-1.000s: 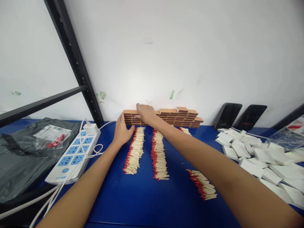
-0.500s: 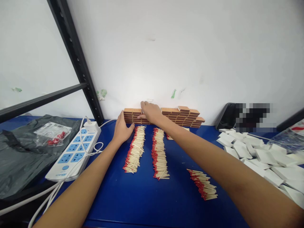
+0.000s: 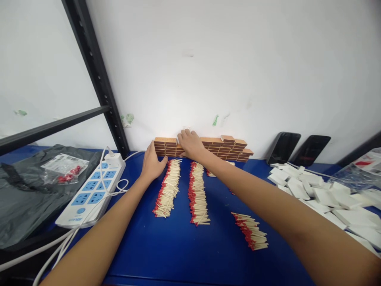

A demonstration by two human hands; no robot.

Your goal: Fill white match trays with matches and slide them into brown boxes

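Stacked matchboxes [image 3: 226, 147] with orange tops and brown striking sides form a low row along the wall. My left hand [image 3: 152, 162] rests against the row's left end, fingers straight along the side and thumb apart at the front. Over the row's middle, my right hand [image 3: 191, 143] has bent fingers on top and the thumb at the front, closed on matchboxes that the hand largely hides. In front lie a left pile of red-tipped matches [image 3: 169, 188], a middle pile of matches [image 3: 198, 194] and a smaller right pile of matches [image 3: 251, 231].
A white power strip [image 3: 92, 190] with cables lies left, beside a grey plastic bag [image 3: 26, 194] and a packet of red pieces [image 3: 67, 174]. Many white blank boxes [image 3: 321, 194] are heaped right. Two phones [image 3: 284, 147] lean on the wall. A black shelf post [image 3: 98, 79] stands left.
My right hand has shifted slightly right and down onto the row, its fingers now lower over the matchboxes. My left hand stays against the row's end. The view has turned slightly.
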